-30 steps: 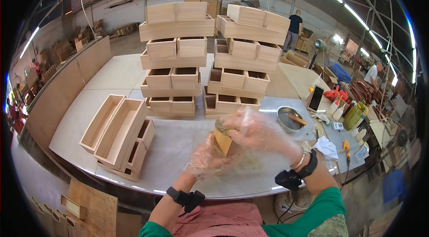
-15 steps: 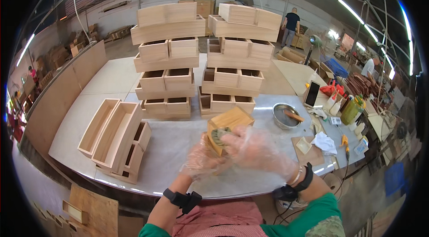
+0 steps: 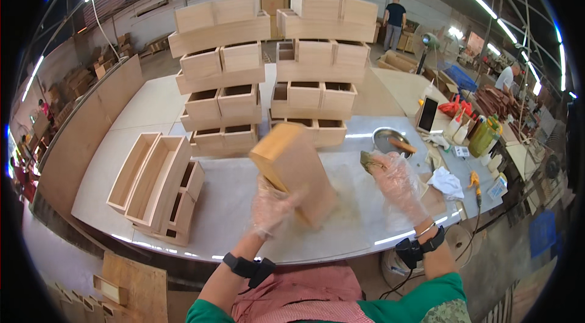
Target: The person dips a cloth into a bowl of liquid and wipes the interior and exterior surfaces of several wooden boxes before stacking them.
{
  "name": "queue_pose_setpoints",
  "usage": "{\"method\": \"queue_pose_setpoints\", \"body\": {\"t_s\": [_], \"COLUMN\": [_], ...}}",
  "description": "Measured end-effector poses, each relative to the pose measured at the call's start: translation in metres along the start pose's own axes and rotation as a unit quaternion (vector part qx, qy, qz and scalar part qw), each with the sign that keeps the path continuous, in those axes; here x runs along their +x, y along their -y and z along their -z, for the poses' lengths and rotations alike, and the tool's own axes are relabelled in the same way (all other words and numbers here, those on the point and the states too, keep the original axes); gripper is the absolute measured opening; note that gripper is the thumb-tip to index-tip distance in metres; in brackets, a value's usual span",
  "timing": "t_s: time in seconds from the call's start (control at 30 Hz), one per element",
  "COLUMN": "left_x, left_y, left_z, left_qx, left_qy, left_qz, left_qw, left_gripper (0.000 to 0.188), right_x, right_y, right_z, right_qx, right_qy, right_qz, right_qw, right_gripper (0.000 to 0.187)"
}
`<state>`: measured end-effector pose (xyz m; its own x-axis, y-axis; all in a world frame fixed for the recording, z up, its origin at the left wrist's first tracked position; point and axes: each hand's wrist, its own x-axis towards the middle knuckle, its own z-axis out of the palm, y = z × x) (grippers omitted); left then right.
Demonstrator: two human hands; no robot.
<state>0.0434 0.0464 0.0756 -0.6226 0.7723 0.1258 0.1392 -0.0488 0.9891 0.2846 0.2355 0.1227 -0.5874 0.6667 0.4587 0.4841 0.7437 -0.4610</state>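
My left hand (image 3: 272, 206), in a clear plastic glove, grips a wooden drawer box (image 3: 304, 177) by its side and holds it tilted above the table. The box's end face is a darker, wet-looking yellow, while its long side is paler and blurred by motion. My right hand (image 3: 396, 178), also gloved, is apart from the box on the right. A crumpled green cloth (image 3: 369, 162) is pinched in its fingers. Just beyond that hand stands a metal bowl (image 3: 384, 138) with a wooden-handled brush (image 3: 402, 144) resting in it.
Two tall stacks of pale drawers (image 3: 222, 70) (image 3: 323, 67) stand at the back of the table. More drawers (image 3: 159, 183) lie at the left. On the right are a phone (image 3: 427, 113), squeeze bottles (image 3: 460, 131), a white rag (image 3: 446, 183) and a yellow tool (image 3: 475, 183). A person (image 3: 395, 21) stands far off.
My right hand has moved off the box to the right, taking the green cloth along. The box has been turned and raised in my left hand, so its long side now shows.
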Motion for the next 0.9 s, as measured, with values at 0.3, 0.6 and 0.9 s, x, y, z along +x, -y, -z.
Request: {"method": "queue_pose_setpoints", "body": {"t_s": [0.3,0.6,0.9], "left_x": [-0.045,-0.120,-0.049], "left_y": [0.065,0.019,0.067], "left_z": [-0.037,0.039,0.090], "left_qx": [-0.299,0.221,0.322], "left_qy": [-0.110,0.221,0.186], "left_qz": [0.260,0.235,0.005], "left_qw": [0.912,0.920,0.928], "left_gripper": [0.052,0.049,0.125], "right_x": [-0.044,-0.066,-0.082], "right_y": [0.005,-0.041,-0.074], "right_z": [-0.078,-0.091,-0.093], "right_qx": [0.051,-0.017,-0.097], "right_qy": [0.099,0.069,0.126], "right_qz": [-0.058,0.008,-0.119], "right_qw": [0.992,0.997,0.980], "right_gripper": [0.028,0.031,0.030]}}
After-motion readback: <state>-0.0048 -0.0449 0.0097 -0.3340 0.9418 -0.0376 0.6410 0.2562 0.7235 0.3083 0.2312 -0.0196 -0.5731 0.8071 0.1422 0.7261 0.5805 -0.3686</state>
